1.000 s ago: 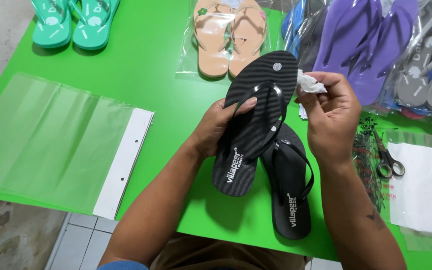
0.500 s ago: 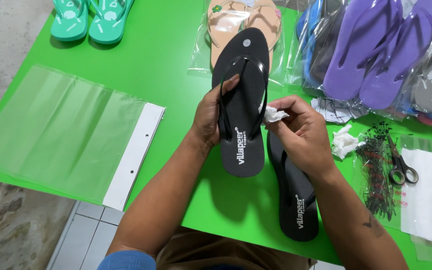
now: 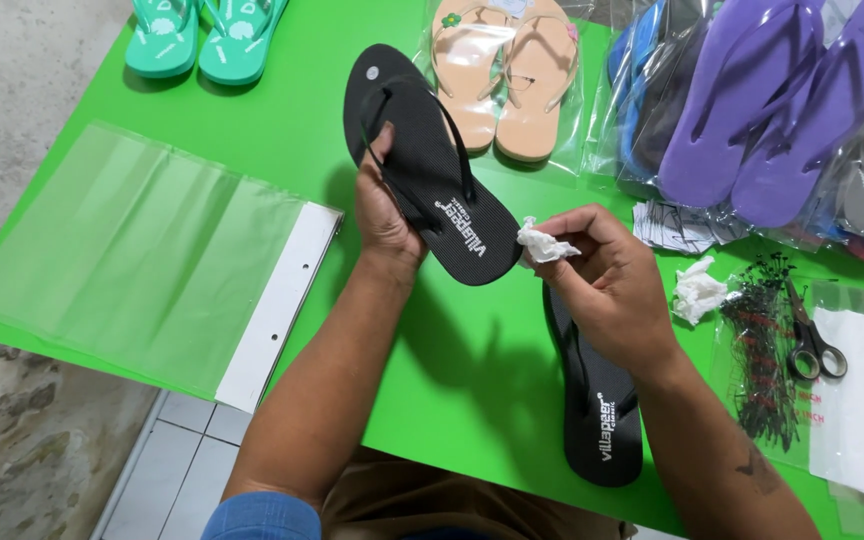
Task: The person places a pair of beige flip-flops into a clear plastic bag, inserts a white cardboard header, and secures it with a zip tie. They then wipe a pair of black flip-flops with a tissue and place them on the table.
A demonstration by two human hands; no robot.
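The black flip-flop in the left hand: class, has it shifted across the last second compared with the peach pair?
Yes. The black flip-flop in the left hand now lies left of the bagged peach pair, its toe swung up and left; earlier it overlapped just below them.

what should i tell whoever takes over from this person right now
Left hand holds a black flip-flop tilted above the green table.
Right hand pinches a white wad of tissue at its heel edge.
The second black flip-flop lies flat under the right wrist.
The clear bag lies empty at the left.
Neither black flip-flop is bagged yet.
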